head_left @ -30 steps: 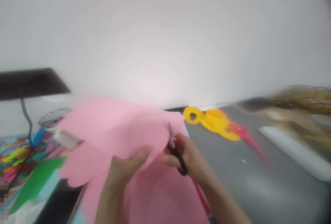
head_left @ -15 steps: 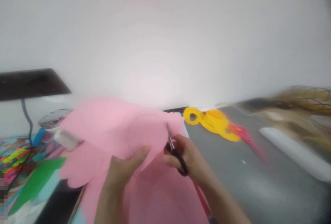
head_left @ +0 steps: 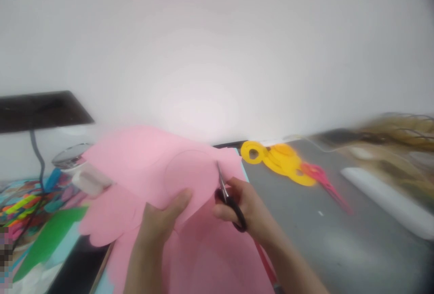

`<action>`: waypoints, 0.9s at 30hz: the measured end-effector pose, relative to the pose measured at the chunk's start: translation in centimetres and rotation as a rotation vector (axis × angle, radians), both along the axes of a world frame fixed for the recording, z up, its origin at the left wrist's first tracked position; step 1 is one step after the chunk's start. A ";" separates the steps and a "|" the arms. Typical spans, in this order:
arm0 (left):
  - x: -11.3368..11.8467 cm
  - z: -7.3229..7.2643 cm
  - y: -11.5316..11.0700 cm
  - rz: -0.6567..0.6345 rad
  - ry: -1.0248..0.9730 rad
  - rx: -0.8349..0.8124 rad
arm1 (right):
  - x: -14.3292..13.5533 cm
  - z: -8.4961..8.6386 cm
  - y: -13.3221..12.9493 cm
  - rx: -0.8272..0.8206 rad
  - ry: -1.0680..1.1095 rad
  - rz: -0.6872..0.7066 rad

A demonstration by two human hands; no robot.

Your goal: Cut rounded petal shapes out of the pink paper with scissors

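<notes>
A pink paper sheet (head_left: 149,163) with a drawn circle is held up in my left hand (head_left: 162,221); the thumb lies on top at the circle's lower edge, the other fingers are hidden beneath. My right hand (head_left: 240,203) grips black-handled scissors (head_left: 225,194), fingers through the loops. Their blades point up and away at the circle's right edge, touching the paper. Under the held sheet lies more pink paper (head_left: 217,253).
Yellow paper rings (head_left: 252,153) and pink scissors (head_left: 327,185) lie on the grey table (head_left: 305,239). A white roll (head_left: 386,201) is at the right. Green paper (head_left: 50,235), a white object (head_left: 88,182) and colourful pieces (head_left: 20,206) are at left.
The held pink sheet has turned slightly, its circle shifting a little left along with my left thumb. My right hand and the scissors are almost where they were.
</notes>
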State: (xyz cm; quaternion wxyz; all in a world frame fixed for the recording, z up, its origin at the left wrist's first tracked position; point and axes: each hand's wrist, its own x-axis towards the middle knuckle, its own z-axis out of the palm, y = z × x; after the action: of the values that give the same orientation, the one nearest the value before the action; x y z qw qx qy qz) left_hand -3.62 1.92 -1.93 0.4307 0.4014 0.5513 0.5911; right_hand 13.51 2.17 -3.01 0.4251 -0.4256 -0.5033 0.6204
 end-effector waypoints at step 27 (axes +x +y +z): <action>3.1 -0.1 -0.5 -0.319 0.065 0.224 | -2.2 -0.1 -0.1 0.132 0.034 -0.377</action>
State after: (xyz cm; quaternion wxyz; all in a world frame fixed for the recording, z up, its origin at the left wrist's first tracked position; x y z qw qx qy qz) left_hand -0.57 1.38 -2.02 0.4537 0.5478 0.4251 0.5599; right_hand 11.27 2.05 -3.14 0.5691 -0.4732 -0.4470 0.5024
